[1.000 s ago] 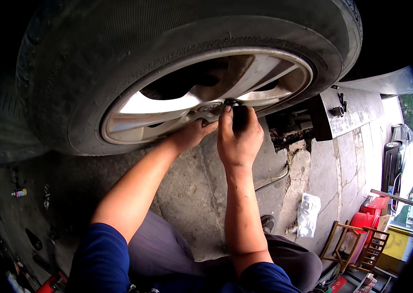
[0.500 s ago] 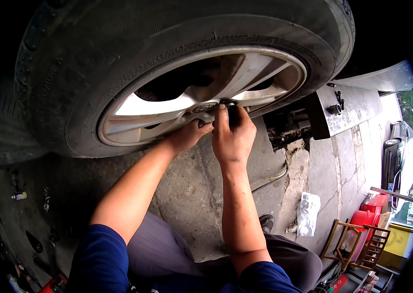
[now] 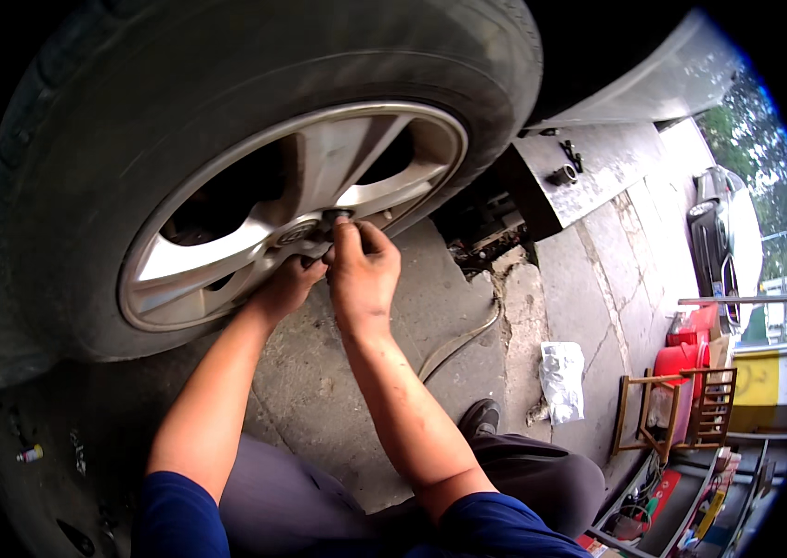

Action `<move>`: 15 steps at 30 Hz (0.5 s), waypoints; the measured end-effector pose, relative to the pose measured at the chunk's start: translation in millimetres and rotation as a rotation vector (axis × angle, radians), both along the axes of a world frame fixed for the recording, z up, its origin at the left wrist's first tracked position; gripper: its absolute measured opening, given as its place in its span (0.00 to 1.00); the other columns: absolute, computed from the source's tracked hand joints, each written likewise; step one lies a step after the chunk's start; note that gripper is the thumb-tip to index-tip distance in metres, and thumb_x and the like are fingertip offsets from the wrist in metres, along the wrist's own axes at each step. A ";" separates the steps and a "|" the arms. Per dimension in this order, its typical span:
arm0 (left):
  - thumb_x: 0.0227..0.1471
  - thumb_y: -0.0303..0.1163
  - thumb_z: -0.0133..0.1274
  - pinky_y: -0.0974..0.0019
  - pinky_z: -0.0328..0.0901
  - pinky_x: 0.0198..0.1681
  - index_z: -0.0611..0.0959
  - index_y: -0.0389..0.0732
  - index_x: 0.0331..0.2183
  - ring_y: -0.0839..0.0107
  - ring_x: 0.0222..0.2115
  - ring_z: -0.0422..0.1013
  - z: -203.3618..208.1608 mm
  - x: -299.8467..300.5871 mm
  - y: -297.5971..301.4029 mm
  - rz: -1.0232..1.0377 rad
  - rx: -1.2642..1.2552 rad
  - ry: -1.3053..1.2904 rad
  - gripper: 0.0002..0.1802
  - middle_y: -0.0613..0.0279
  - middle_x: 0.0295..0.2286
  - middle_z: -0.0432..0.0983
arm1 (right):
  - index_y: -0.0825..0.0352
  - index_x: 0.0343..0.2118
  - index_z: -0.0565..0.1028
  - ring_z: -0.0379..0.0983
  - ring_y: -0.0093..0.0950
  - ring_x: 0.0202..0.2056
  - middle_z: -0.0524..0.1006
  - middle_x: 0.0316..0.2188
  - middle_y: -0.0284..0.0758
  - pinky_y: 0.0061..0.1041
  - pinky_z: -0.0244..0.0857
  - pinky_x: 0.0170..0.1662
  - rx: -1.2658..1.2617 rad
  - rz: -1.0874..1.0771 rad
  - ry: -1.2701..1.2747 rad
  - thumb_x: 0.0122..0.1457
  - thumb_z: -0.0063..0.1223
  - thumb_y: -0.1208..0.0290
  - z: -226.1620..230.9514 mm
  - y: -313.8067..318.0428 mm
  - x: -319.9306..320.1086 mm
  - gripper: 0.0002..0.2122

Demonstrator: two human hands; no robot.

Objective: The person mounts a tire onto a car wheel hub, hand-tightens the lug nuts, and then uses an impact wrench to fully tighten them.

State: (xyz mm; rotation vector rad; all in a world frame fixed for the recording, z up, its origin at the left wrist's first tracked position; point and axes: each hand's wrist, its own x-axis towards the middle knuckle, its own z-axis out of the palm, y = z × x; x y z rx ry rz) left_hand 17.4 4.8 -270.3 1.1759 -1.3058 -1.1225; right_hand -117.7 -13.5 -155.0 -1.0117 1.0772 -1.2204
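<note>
A large black tyre [image 3: 254, 84] on a silver alloy wheel [image 3: 322, 167] stands in front of me, with a round centre cap [image 3: 297, 232] at its hub. Just right of that cap, my right hand [image 3: 365, 279] is closed, thumb and fingers pinched at a small dark piece [image 3: 337, 214] at the wheel's bolt recess; its kind cannot be made out. Below the cap, my left hand [image 3: 285, 286] touches the hub with its fingers bent together. Whatever its fingertips hold, if anything, is hidden behind them. The two hands nearly meet.
A metal platform [image 3: 598, 177] at the right bears a dark ring-shaped part [image 3: 563, 174] and small dark tools. Crumpled white plastic [image 3: 562, 381] and a hose [image 3: 458, 344] lie on the cracked concrete. Further right are a wooden chair [image 3: 663, 409], red buckets [image 3: 677, 361] and a parked car [image 3: 714, 237].
The view has swung right and tilted, so the wheel and both hands appear further left and lower. Both hands stay at the hub, the right still pinching beside the centre cap.
</note>
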 end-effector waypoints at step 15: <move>0.66 0.51 0.59 0.63 0.71 0.37 0.83 0.31 0.48 0.68 0.32 0.76 26.4 -15.5 10.3 0.181 0.293 -0.417 0.29 0.56 0.37 0.84 | 0.65 0.40 0.78 0.67 0.19 0.22 0.74 0.26 0.28 0.18 0.59 0.24 0.027 -0.104 -0.422 0.68 0.56 0.60 35.7 -97.1 -198.0 0.12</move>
